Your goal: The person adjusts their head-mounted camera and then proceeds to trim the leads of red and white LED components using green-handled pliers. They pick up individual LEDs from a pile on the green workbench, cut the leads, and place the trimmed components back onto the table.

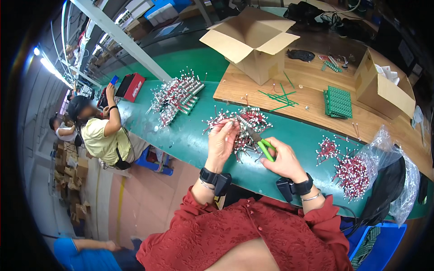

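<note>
Bright, even workshop light through a strongly curved fisheye view.

Fluorescent tubes (47,67) glow along the far left, blown out to white, and the green table (194,140) takes a soft sheen from them with only faint shadows under the piles. The middle is sharp; toward the rim the white beam (122,38) and the table edge bow, detail smears, and a black vignette closes the corners. The plastic bag (398,180) at the right catches pale glare.

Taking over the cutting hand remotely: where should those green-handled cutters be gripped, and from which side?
Grip the green handles, coming from the lower right where the right hand wraps them. The metal jaws point up-left into the wire bundle held by the left hand, so that end stays free.
</note>
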Demonstrator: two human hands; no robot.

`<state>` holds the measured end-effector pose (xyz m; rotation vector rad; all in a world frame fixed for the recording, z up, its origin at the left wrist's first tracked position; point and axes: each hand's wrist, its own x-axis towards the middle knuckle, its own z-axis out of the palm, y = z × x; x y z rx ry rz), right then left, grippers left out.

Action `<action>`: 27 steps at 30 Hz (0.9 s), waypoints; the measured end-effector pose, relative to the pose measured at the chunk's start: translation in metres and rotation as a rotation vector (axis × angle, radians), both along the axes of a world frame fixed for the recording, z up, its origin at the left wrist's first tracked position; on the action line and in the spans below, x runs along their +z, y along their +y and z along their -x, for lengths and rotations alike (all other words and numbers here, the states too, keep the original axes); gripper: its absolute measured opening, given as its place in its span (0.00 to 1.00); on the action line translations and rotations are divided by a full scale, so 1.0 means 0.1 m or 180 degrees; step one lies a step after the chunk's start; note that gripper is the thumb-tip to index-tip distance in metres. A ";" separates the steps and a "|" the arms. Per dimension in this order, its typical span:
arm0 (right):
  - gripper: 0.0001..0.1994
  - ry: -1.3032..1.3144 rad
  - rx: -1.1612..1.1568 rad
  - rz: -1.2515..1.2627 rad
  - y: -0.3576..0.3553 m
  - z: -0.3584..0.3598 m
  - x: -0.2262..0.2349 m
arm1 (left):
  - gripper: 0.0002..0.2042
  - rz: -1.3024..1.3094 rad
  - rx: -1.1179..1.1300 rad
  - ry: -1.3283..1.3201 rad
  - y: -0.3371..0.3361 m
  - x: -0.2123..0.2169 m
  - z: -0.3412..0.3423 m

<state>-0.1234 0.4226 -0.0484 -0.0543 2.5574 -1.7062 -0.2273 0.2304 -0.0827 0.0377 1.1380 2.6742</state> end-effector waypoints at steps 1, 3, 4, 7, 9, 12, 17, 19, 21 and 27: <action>0.22 0.0428 -0.0223 -0.0508 0.01 0.02 -0.04 | 0.05 0.0191 0.0102 0.0045 0.00 0.03 0.00; 0.23 0.1252 -0.0686 -0.1474 0.00 0.02 -0.17 | 0.06 0.0464 0.0152 0.0355 0.00 0.10 -0.02; 0.23 0.1069 -0.0659 -0.1278 -0.01 0.00 -0.20 | 0.06 0.0599 0.0175 0.0512 -0.01 0.12 -0.02; 0.24 0.0560 -0.0477 -0.0736 0.01 0.01 -0.08 | 0.07 0.1055 0.0115 0.0824 0.01 0.09 -0.01; 0.24 0.0242 -0.0300 -0.0365 0.01 0.01 -0.03 | 0.06 0.1459 0.0214 0.1118 0.10 0.08 -0.05; 0.25 0.0202 -0.0212 -0.0136 -0.01 0.02 -0.08 | 0.06 0.1652 0.0262 0.1452 0.15 0.10 -0.10; 0.25 0.0181 -0.0165 0.0023 0.00 0.03 -0.13 | 0.07 0.1914 0.0194 0.1768 0.17 0.12 -0.10; 0.25 0.0168 -0.0147 0.0048 0.00 0.03 -0.13 | 0.07 0.1961 0.0208 0.1892 0.18 0.14 -0.10; 0.25 0.0125 -0.0141 0.0005 -0.01 0.02 -0.09 | 0.07 0.1930 0.0271 0.1872 0.18 0.15 -0.11; 0.24 0.0161 -0.0178 -0.0095 -0.01 0.02 -0.08 | 0.08 0.1941 0.0320 0.1875 0.17 0.14 -0.10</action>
